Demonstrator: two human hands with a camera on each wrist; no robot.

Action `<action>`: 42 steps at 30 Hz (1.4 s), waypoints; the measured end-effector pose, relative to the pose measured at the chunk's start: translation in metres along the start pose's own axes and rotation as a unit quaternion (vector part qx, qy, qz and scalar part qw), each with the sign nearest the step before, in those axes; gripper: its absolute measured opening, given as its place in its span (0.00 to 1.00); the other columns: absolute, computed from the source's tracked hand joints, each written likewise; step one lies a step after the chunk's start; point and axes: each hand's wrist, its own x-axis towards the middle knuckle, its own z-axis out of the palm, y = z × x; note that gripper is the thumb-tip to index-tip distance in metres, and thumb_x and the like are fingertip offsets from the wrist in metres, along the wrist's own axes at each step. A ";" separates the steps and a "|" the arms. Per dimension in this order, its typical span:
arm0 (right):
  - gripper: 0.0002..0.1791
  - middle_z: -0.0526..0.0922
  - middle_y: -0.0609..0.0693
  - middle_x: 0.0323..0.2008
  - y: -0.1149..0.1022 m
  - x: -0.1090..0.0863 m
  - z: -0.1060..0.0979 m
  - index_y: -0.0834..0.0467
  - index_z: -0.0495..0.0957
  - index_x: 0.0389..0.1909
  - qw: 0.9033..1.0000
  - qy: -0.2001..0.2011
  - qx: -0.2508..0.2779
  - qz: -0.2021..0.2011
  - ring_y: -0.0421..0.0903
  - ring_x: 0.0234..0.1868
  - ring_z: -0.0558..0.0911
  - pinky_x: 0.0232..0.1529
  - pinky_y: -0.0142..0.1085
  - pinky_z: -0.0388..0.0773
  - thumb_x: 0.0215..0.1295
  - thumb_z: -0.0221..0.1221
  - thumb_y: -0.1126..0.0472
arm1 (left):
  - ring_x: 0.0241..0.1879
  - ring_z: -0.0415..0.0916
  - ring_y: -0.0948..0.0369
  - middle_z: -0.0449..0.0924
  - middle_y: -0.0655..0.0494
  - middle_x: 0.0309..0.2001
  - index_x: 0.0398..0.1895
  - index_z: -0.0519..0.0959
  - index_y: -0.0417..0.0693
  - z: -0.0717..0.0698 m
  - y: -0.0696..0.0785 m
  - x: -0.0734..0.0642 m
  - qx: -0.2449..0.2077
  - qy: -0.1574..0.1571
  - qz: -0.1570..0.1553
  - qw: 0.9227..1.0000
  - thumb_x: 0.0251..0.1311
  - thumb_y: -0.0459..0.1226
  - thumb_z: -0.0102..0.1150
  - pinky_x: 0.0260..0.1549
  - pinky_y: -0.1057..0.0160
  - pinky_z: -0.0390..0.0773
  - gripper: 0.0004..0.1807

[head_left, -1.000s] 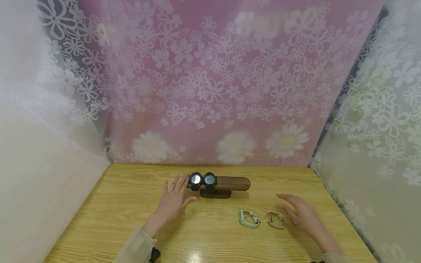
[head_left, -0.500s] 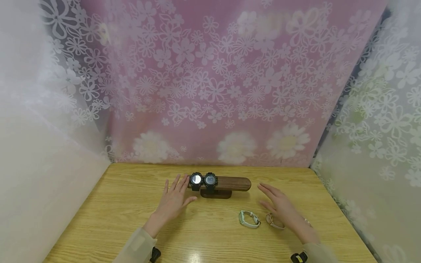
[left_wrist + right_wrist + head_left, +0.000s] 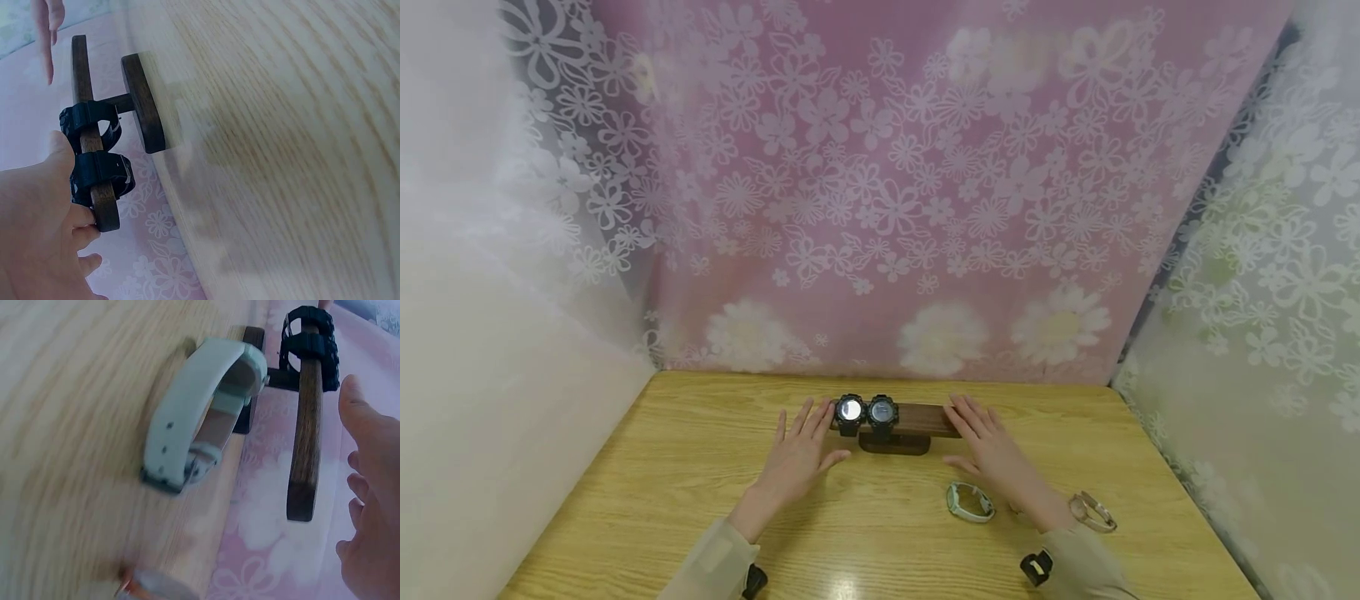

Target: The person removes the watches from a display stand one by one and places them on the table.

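One yellowish wood-grain table [image 3: 670, 475] under my hands, boxed in left, back and right: pale sheet [image 3: 512, 333] on the left, pink floral sheet [image 3: 820, 225] behind, grey-white floral sheet [image 3: 1262, 358] on the right. Dark wood watch stand [image 3: 895, 445] sits near the back edge, bar [image 3: 923, 418] running left-right. Two black watches [image 3: 882, 412] strapped side by side round the bar's left half. Left hand [image 3: 793, 462]: fingers straight, spread, gripping nothing; fingertips at the bar's left end, just beside the nearer watch, contact unclear. Right hand [image 3: 996, 458]: fingers extended, thumb apart, nothing in it; covers the bar's right end in the head view, but both wrist views show a gap. Pale green watch [image 3: 973, 517] lies in front of the stand, left of my right forearm [image 3: 1037, 504]. Tan watch [image 3: 1079, 507] lies on the forearm's other side.
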 end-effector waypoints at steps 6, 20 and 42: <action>0.48 0.52 0.63 0.79 -0.009 0.009 0.006 0.64 0.56 0.78 0.999 -0.042 -0.004 0.028 0.61 0.79 0.50 0.73 0.66 0.53 0.65 0.65 0.46 | 0.79 0.48 0.44 0.56 0.47 0.78 0.78 0.58 0.40 0.004 0.000 0.000 0.009 0.004 0.007 1.000 0.70 0.60 0.51 0.74 0.33 0.42 0.44; 0.48 0.49 0.56 0.81 -0.015 0.011 0.015 0.60 0.53 0.80 0.995 -0.080 0.024 0.050 0.57 0.80 0.50 0.74 0.64 0.51 0.68 0.64 0.46 | 0.79 0.46 0.44 0.55 0.47 0.79 0.79 0.57 0.40 0.004 -0.001 0.002 0.008 0.001 0.009 1.000 0.70 0.60 0.50 0.74 0.33 0.42 0.45; 0.36 0.55 0.53 0.79 -0.022 0.017 0.018 0.58 0.61 0.77 0.994 -0.043 0.056 0.079 0.57 0.77 0.59 0.75 0.62 0.53 0.75 0.58 0.50 | 0.72 0.62 0.41 0.71 0.43 0.70 0.74 0.67 0.45 -0.008 -0.010 0.040 -0.103 0.052 0.048 0.992 0.64 0.50 0.67 0.69 0.34 0.60 0.39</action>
